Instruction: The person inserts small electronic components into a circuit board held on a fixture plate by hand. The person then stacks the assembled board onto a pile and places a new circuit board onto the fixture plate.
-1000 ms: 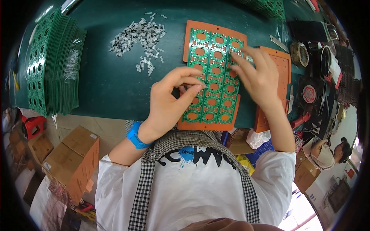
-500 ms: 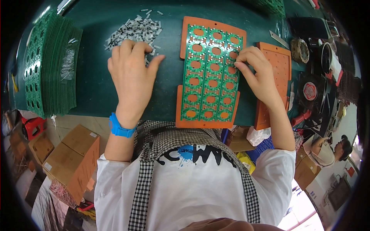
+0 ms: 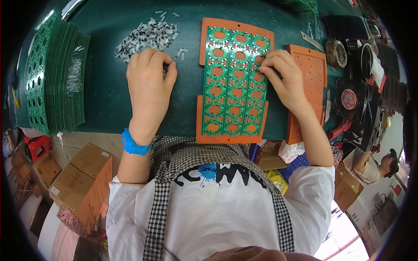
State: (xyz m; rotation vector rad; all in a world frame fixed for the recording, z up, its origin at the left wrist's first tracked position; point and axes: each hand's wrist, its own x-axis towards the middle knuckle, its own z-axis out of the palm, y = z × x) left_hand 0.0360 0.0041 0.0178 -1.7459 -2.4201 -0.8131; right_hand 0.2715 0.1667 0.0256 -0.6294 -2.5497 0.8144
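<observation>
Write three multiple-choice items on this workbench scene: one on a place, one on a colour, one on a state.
1. Where does the pile of small grey parts lie?
A. On the green table, just beyond the left hand
B. On the spare orange tray
C. On a cardboard box

2. What colour is the wristband on the left wrist?
A. Red
B. Blue
C. Yellow

3. What is the right hand doing?
A. Hanging off the table's edge
B. Holding a cup
C. Resting its fingertips on the right edge of the green circuit panel

Answers:
1 A, the pile sits on the table surface right by the left hand's fingertips.
2 B, the band is bright blue.
3 C, the fingers meet the panel, which lies on an orange tray.
</observation>
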